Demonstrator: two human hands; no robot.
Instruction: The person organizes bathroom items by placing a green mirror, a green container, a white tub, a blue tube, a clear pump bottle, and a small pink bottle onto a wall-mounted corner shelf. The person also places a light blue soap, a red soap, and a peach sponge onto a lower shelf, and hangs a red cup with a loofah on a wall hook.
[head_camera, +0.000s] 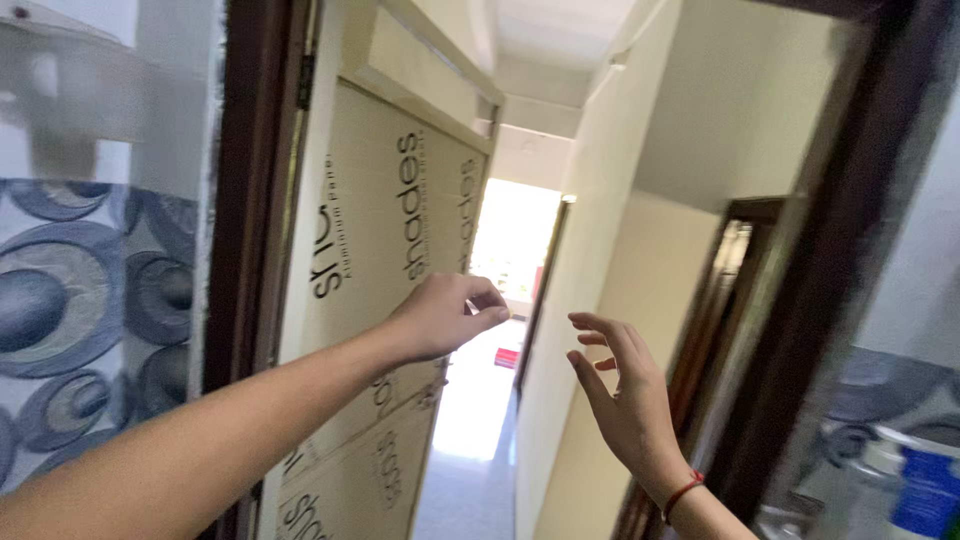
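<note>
door (370, 250) stands tall, swung open toward hallway; left hand (445, 315) pinches its free edge, right hand (620, 395) open, empty.

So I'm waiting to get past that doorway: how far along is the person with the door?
Done: the door, covered in printed film, stands swung open onto the corridor. In hand: the left hand pinches at the door's free edge; the right hand hangs open beside it, touching nothing. Left: both hands remain in the doorway.
</note>
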